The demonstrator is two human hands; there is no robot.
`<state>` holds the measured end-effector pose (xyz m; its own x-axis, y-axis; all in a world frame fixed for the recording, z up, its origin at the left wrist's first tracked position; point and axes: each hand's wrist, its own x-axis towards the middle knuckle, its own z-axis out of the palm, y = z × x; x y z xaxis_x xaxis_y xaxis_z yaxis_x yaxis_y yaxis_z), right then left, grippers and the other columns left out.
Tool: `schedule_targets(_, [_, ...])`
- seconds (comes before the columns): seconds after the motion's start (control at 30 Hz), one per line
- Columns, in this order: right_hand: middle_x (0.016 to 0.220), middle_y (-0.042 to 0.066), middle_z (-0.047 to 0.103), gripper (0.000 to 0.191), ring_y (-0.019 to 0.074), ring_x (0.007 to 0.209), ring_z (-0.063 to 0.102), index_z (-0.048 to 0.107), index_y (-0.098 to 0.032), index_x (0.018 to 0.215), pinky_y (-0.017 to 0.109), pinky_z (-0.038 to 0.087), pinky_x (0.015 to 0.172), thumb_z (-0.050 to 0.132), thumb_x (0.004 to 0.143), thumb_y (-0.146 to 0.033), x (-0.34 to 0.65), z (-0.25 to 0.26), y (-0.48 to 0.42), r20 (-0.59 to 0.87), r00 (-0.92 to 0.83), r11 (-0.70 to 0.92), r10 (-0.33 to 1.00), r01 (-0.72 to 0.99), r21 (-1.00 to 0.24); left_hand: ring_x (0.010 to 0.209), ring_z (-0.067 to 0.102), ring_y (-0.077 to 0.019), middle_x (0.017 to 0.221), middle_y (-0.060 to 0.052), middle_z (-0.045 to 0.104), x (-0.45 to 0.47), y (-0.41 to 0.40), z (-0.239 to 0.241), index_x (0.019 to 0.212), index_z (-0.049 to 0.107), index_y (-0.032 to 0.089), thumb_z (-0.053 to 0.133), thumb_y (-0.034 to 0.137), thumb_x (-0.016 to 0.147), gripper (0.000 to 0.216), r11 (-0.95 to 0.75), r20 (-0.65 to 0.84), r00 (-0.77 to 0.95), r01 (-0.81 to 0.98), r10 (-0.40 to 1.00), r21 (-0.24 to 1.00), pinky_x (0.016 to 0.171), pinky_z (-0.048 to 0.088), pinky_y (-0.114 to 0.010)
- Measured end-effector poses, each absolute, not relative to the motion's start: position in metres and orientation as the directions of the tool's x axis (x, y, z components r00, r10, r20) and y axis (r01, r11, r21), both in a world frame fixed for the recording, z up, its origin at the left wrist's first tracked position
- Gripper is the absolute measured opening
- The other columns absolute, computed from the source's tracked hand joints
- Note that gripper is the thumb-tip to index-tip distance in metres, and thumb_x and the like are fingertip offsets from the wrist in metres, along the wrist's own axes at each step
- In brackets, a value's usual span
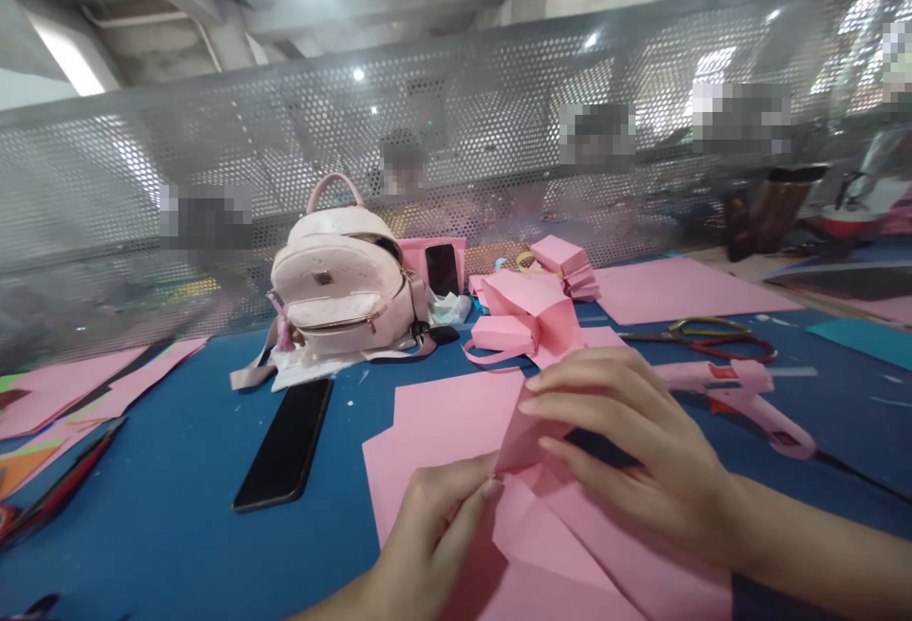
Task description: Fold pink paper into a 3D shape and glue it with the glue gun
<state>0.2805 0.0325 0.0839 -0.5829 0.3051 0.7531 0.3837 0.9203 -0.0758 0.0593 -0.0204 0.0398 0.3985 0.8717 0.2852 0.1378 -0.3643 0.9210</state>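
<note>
A folded piece of pink paper (517,436) stands raised between my two hands. My left hand (438,526) pinches its lower left corner between thumb and forefinger. From the right, my right hand (634,441) grips the upper edge, its fingers bent along the sheet. Beneath both hands lie more pink sheets (434,407), overlapping on the blue table (185,469). Just behind my right hand sit folded pink paper pieces (534,303), one of them box-shaped. A pink glue gun (755,393) rests to the right of that hand.
Scissors (712,336) lie beyond the glue gun. A black phone (285,450) and a pale pink backpack (346,279) are at the left. Pink sheets (85,384) and red-handled scissors (64,488) lie far left. A perforated metal screen (491,146) stands behind, people beyond it.
</note>
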Motion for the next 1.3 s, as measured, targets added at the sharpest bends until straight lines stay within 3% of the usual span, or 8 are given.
schedule_targets(0.13, [0.123, 0.010, 0.066, 0.042, 0.0257, 0.120, 0.054, 0.055, -0.020, 0.132, 0.040, 0.042, 0.102, 0.055, 0.100, -0.048, 0.277, 0.084, 0.033, 0.681, -0.668, 0.876, 0.300, 0.476, 0.081, 0.064, 0.044, -0.0118, 0.070, 0.001, 0.057, 0.060, -0.017, 0.034, 0.089, 0.072, 0.015, 0.044, 0.038, 0.105, 0.040, -0.292, 0.230, 0.361, 0.125, 0.904, 0.948, 0.062, 0.037, -0.021])
schedule_targets(0.33, [0.125, 0.003, 0.067, 0.023, 0.0187, 0.126, 0.048, 0.070, -0.027, 0.110, 0.036, 0.029, 0.113, 0.050, 0.102, -0.017, 0.267, 0.079, 0.022, 0.725, -0.673, 0.822, 0.146, 0.491, 0.290, 0.066, 0.047, -0.0108, 0.069, 0.002, 0.055, 0.061, -0.016, 0.034, 0.084, 0.068, 0.015, 0.044, 0.031, 0.105, 0.035, -0.362, 0.277, 0.404, 0.151, 0.872, 0.920, 0.066, 0.039, -0.020])
schedule_targets(0.43, [0.123, 0.003, 0.069, 0.023, 0.0184, 0.127, 0.048, 0.073, -0.025, 0.090, 0.036, 0.026, 0.117, 0.054, 0.102, -0.020, 0.264, 0.076, 0.018, 0.760, -0.632, 0.837, 0.154, 0.492, 0.240, 0.079, 0.058, -0.0145, 0.082, -0.002, 0.064, 0.062, -0.016, 0.037, 0.096, 0.069, 0.017, 0.042, 0.024, 0.105, 0.030, -0.452, 0.335, 0.484, 0.146, 0.808, 0.880, 0.078, 0.046, -0.022])
schedule_targets(0.57, [0.125, 0.000, 0.070, 0.026, 0.0167, 0.127, 0.047, 0.074, -0.025, 0.096, 0.035, 0.025, 0.119, 0.050, 0.104, -0.019, 0.261, 0.074, 0.011, 0.759, -0.632, 0.875, 0.158, 0.446, 0.189, 0.094, 0.064, -0.0182, 0.107, -0.007, 0.071, 0.063, -0.018, 0.037, 0.114, 0.068, 0.020, 0.041, 0.015, 0.102, 0.030, -0.555, 0.396, 0.549, 0.154, 0.736, 0.817, 0.090, 0.048, -0.028])
schedule_targets(0.8, [0.128, 0.000, 0.068, 0.028, 0.0166, 0.128, 0.045, 0.071, -0.023, 0.092, 0.031, 0.023, 0.118, 0.046, 0.106, -0.021, 0.263, 0.071, 0.015, 0.745, -0.623, 0.885, 0.239, 0.455, 0.096, 0.092, 0.065, -0.0184, 0.100, -0.006, 0.071, 0.062, -0.016, 0.029, 0.106, 0.068, 0.020, 0.041, 0.017, 0.103, 0.027, -0.575, 0.388, 0.532, 0.244, 0.753, 0.781, 0.086, 0.049, -0.028])
schedule_targets(0.97, [0.134, 0.007, 0.060, 0.029, 0.0235, 0.136, 0.038, 0.065, -0.021, 0.084, 0.039, 0.026, 0.113, 0.045, 0.105, -0.024, 0.271, 0.085, 0.024, 0.662, -0.642, 0.869, 0.387, 0.494, -0.030, 0.106, 0.065, -0.0205, 0.117, -0.008, 0.071, 0.060, -0.012, 0.031, 0.123, 0.065, 0.022, 0.041, 0.016, 0.103, 0.031, -0.625, 0.440, 0.541, 0.219, 0.717, 0.749, 0.095, 0.049, -0.032])
schedule_targets(1.17, [0.133, 0.008, 0.059, 0.023, 0.0246, 0.134, 0.039, 0.063, -0.022, 0.088, 0.042, 0.028, 0.111, 0.046, 0.104, -0.022, 0.271, 0.087, 0.025, 0.646, -0.661, 0.883, 0.382, 0.468, -0.042, 0.106, 0.069, -0.0214, 0.112, -0.009, 0.073, 0.054, -0.009, 0.029, 0.123, 0.062, 0.018, 0.044, 0.009, 0.098, 0.032, -0.786, 0.550, 0.583, 0.292, 0.598, 0.545, 0.096, 0.050, -0.036])
schedule_targets(1.3, [0.135, 0.007, 0.057, 0.019, 0.0249, 0.135, 0.037, 0.061, -0.022, 0.089, 0.043, 0.029, 0.109, 0.048, 0.103, -0.020, 0.271, 0.086, 0.028, 0.622, -0.675, 0.888, 0.396, 0.453, -0.074, 0.114, 0.068, -0.0204, 0.125, -0.009, 0.071, 0.049, -0.007, 0.029, 0.136, 0.055, 0.019, 0.046, 0.008, 0.097, 0.041, -0.823, 0.549, 0.618, 0.358, 0.564, 0.442, 0.105, 0.046, -0.037])
